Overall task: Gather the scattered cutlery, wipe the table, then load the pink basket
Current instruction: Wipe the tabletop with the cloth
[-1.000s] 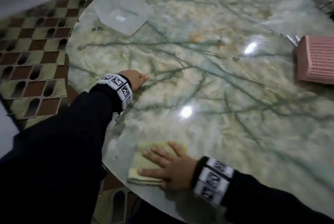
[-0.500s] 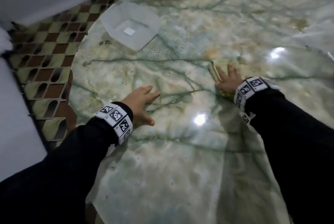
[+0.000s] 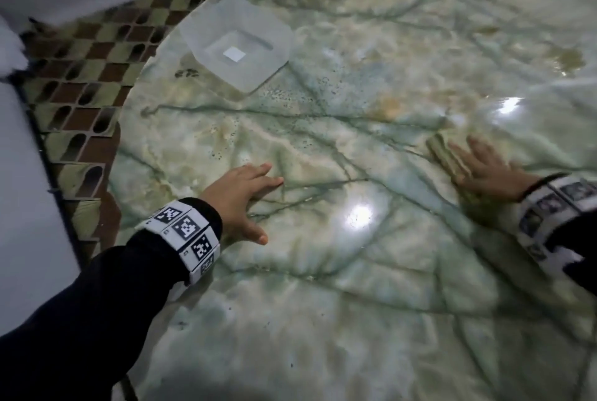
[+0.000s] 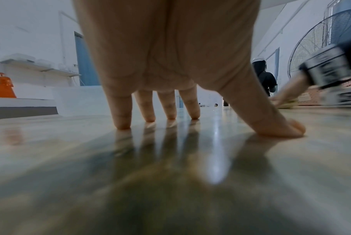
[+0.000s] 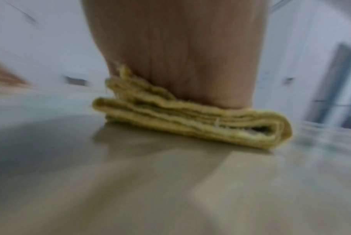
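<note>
A folded yellow cloth (image 3: 447,156) lies on the green marble table (image 3: 355,320), right of centre. My right hand (image 3: 484,168) presses flat on the cloth (image 5: 190,117) with straight fingers, and most of the cloth is under the palm. My left hand (image 3: 245,200) rests flat on the bare tabletop at the left, fingers spread and fingertips (image 4: 122,125) touching the marble. Neither the pink basket nor any cutlery is in view.
A translucent square plastic lid (image 3: 235,51) lies near the table's far left edge. The round table edge (image 3: 129,129) drops to a patterned tile floor (image 3: 87,71) on the left. A large fan (image 4: 321,43) and an orange bottle (image 4: 3,85) stand in the room beyond.
My right hand has slid the cloth from the near edge out across the table and to the right. The left hand went from curled to flat and spread on the marble.
</note>
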Demonstrator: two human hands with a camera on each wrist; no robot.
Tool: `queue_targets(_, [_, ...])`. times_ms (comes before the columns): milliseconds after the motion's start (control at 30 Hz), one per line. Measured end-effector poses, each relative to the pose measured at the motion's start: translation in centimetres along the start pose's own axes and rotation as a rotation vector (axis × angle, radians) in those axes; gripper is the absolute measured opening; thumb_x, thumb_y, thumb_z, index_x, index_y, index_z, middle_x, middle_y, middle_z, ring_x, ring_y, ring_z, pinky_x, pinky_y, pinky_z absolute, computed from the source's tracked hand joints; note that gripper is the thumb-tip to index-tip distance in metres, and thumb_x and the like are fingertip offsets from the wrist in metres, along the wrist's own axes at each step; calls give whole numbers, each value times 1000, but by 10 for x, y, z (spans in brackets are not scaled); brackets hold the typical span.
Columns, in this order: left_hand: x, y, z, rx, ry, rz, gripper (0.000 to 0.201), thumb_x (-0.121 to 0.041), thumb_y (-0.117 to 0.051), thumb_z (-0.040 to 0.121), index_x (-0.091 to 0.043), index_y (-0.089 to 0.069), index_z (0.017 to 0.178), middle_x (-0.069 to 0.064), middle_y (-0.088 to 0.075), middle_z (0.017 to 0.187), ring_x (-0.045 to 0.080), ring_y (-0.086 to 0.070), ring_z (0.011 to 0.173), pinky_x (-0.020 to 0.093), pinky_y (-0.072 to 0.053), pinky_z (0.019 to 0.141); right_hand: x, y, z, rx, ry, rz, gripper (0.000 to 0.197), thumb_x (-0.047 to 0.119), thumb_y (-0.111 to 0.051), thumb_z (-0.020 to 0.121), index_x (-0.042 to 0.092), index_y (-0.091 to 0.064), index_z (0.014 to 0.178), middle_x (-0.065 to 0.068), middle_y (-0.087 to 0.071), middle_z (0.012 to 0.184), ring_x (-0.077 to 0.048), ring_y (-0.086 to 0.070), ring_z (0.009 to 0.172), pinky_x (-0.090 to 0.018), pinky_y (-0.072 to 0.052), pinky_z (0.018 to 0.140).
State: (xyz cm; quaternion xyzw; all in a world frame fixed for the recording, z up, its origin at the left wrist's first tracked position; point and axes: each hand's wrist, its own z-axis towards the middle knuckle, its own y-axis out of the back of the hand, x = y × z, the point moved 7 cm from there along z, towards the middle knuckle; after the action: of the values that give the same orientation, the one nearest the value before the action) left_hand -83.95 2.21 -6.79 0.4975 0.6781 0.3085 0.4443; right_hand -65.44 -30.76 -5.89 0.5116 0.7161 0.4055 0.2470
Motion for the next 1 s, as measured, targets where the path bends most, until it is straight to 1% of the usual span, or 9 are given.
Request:
queue_targets(67, [-1,1,-1,-5,14,-10,111,-45,-85,53,-34,-25,145,-7,-9,157,15,-8,144,28,-8,116,-25,38,49,-81,-144,138,94,59,-39,70,23,-6,151,-20,8,155,-36,6,144,-43,-2,117])
queue_targets(167, [-1,2,-2,-8,34,-21,110,-44,-85,52,-35,-26,144,-8,-10,156,13,-9,143,26,-8,115,5,60,98,-143,-213,193,77,45,-49,91,27,-4,151,-20,9,156,-40,3,143,-47,-8,114])
queue_targets(333, [-2,4,-3,-18,46,-38,109,-44,-86,51,-37,-28,143,-11,-13,155,12,-12,142,27,-11,114,150,17,55,-55,264,-35,62,37,-34,99,31,2,149,-6,16,157,-32,9,144,-53,-2,114])
queue_targets(500, [-1,3,-1,-12,31,-32,111,-46,-86,49,-34,-28,144,-7,-13,156,15,-13,143,27,-11,114,136,-61,-57,93,512,-298,58,52,-12,90,49,16,141,9,32,149,-18,15,144,-51,-2,113])
queue_targets(667, [-2,3,-3,-23,43,-40,110,-45,-86,51,-37,-26,144,-10,-11,156,14,-10,143,29,-10,116,34,25,45,-87,33,-68,64,44,-31,95,26,-4,150,-7,7,158,-32,1,145,-50,-9,116])
queue_targets(767, [-3,4,-4,-26,47,-54,109,-43,-86,52,-36,-27,144,-10,-12,156,14,-11,143,28,-10,115,50,60,101,-95,-71,15,68,45,-35,95,25,0,150,-15,8,157,-40,0,143,-52,-9,116])
queue_targets(867, [-3,5,-7,-41,66,-97,114,-41,-87,51,-31,-24,145,-9,-18,155,13,-16,141,25,-13,113,146,37,107,-72,105,10,61,39,-31,100,28,2,150,-10,16,156,-35,9,144,-47,-2,115])
queue_targets(933, [-1,6,-8,-55,93,-143,120,-39,-88,51,-26,-18,147,-6,-23,153,14,-21,140,25,-17,113,189,20,68,-278,337,-103,55,41,-22,100,34,4,148,-2,17,157,-25,12,145,-45,5,115])
queue_targets(1000, [-1,7,-9,-55,94,-155,123,-39,-88,50,-25,-16,148,-4,-25,152,14,-23,140,26,-20,113,191,-22,3,-110,413,-96,53,46,-15,98,42,9,145,7,20,155,-14,12,144,-44,5,113])
